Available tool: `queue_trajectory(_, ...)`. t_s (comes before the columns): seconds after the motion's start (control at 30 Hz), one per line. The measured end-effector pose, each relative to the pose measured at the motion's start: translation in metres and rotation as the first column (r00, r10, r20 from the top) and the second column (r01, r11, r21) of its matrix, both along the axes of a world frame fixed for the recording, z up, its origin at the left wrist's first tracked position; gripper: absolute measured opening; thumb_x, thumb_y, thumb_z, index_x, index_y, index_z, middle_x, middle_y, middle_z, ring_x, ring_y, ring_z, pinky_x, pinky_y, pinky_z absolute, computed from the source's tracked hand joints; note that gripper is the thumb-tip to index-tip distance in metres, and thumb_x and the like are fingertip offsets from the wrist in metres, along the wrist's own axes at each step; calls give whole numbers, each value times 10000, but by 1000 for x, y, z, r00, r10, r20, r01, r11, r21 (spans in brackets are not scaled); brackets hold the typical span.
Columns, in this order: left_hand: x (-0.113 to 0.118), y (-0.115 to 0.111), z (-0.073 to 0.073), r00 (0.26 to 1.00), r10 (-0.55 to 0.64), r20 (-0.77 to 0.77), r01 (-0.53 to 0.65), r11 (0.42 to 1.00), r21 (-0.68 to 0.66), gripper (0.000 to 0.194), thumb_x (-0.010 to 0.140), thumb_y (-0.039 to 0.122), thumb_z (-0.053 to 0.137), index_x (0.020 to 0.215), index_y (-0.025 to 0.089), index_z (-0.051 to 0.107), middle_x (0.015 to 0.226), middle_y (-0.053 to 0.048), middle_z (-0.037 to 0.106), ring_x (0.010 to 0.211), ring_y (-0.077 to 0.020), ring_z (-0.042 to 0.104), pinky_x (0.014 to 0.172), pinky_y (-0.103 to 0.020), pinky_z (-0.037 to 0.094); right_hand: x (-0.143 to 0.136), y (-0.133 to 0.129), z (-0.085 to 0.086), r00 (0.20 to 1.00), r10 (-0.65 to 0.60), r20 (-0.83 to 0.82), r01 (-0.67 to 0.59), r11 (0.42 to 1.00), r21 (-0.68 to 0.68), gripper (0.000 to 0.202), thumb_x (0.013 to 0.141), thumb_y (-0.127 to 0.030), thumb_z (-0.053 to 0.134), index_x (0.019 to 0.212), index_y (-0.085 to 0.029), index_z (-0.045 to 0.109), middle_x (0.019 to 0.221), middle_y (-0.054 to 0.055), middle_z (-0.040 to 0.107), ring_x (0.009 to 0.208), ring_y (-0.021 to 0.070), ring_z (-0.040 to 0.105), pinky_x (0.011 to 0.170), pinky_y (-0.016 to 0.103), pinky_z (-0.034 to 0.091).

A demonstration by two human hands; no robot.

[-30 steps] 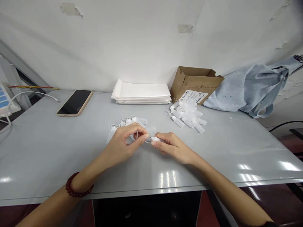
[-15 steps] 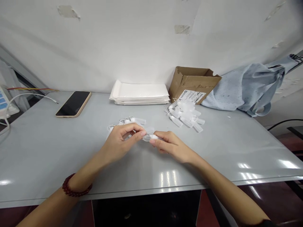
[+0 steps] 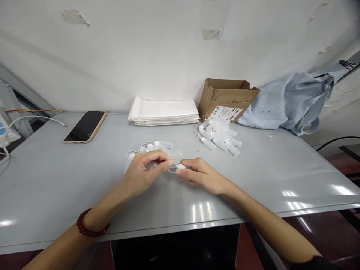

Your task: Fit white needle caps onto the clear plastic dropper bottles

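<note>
My right hand (image 3: 201,173) is closed around a small translucent plastic bottle, its white tip (image 3: 180,166) pointing left and the body mostly hidden by my fingers. A thin pale loop (image 3: 172,170) hangs at that tip. My left hand (image 3: 149,168) is closed, thumb and forefinger pinching a thin piece at the tip; too small to make out exactly. Behind and under my left hand lie several similar bottles (image 3: 163,144) with thin loops, partly hidden. A heap of the same small bottles (image 3: 221,135) lies farther right, in front of the box.
A stack of white padded envelopes (image 3: 165,110) lies by the wall beside an open cardboard box (image 3: 227,98). A light blue cloth bag (image 3: 281,101) rests at the right. At the left are a phone (image 3: 85,127) and a white cable (image 3: 36,117) on the grey table (image 3: 70,176).
The bottle's tip and my fingertips have shifted slightly; the thin loop now hangs lower and shows more clearly. The whole view has moved a little.
</note>
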State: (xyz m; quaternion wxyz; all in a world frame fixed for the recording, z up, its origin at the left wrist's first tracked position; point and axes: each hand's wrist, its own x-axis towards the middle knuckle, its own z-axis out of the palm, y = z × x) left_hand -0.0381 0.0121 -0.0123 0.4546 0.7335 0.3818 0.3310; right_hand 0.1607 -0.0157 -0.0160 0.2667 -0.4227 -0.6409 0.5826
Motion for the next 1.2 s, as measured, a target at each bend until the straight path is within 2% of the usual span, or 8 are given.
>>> queue_trajectory(0.43, 2, 1, -2, 999, -21, -39, 21, 1000, -7, 212, 877, 309, 535, 749, 174, 637, 726, -3, 616, 716, -145, 553, 680, -255, 438, 0, 2, -3, 996, -18, 89, 11, 997, 71, 397, 897, -475, 487, 644, -176, 422, 554, -63, 326, 507, 68, 314, 495, 234, 246)
queue_trajectory(0.67, -1, 6, 1, 994, 113, -4, -113, 992, -52, 267, 880, 372, 522, 774, 187, 684, 702, -5, 642, 702, -151, 578, 671, -255, 458, -1, 3, 0, 990, -57, 129, 33, 982, 186, 384, 915, -476, 449, 674, -178, 412, 615, -51, 321, 554, 78, 288, 523, 236, 249)
queue_trajectory(0.8, 1, 5, 0, 997, 76, -29, -78, 995, -67, 211, 835, 368, 595, 777, 183, 677, 742, -9, 655, 725, -159, 583, 668, -264, 454, -2, 3, -3, 984, -70, 161, 35, 977, 210, 397, 907, -482, 460, 658, -181, 393, 616, -55, 286, 550, 76, 272, 515, 234, 242)
queue_trajectory(0.93, 3, 4, -2, 991, 108, -82, -112, 993, -42, 206, 834, 358, 587, 785, 180, 677, 732, -10, 645, 701, -157, 570, 644, -272, 443, -2, 5, -2, 985, -99, 138, 63, 967, 245, 358, 919, -467, 446, 727, -169, 498, 665, -34, 430, 610, 94, 382, 574, 238, 310)
queue_trajectory(1.0, 3, 5, -2, 982, 168, -84, -172, 984, -50, 214, 826, 364, 590, 770, 176, 674, 708, -8, 636, 673, -150, 559, 614, -264, 435, 4, 10, 0, 973, -190, 134, 146, 949, 281, 336, 933, -453, 417, 819, -166, 550, 758, -2, 530, 673, 115, 453, 620, 249, 349)
queue_trajectory(1.1, 2, 7, -4, 961, 254, -107, -261, 964, -56, 218, 810, 362, 594, 740, 172, 673, 673, -7, 625, 638, -145, 548, 577, -252, 426, 21, 20, 0, 855, -460, 241, 333, 842, 426, 294, 926, -432, 437, 892, -167, 561, 860, 32, 589, 643, 124, 480, 617, 269, 364)
queue_trajectory(1.13, 2, 8, -5, 952, 278, -127, -286, 957, -49, 216, 805, 357, 593, 730, 171, 674, 664, -7, 623, 629, -145, 546, 571, -250, 423, 28, 24, -1, 781, -545, 306, 353, 788, 504, 256, 916, -402, 465, 925, -167, 564, 918, 48, 600, 642, 128, 487, 624, 278, 367)
queue_trajectory(1.2, 2, 10, -6, 933, 319, -169, -326, 945, -16, 213, 795, 346, 586, 727, 166, 677, 655, -10, 626, 614, -145, 540, 563, -252, 415, 39, 30, -4, 623, -629, 466, 301, 742, 599, 196, 904, -309, 488, 979, -150, 574, 1034, 97, 599, 697, 161, 529, 646, 302, 372)
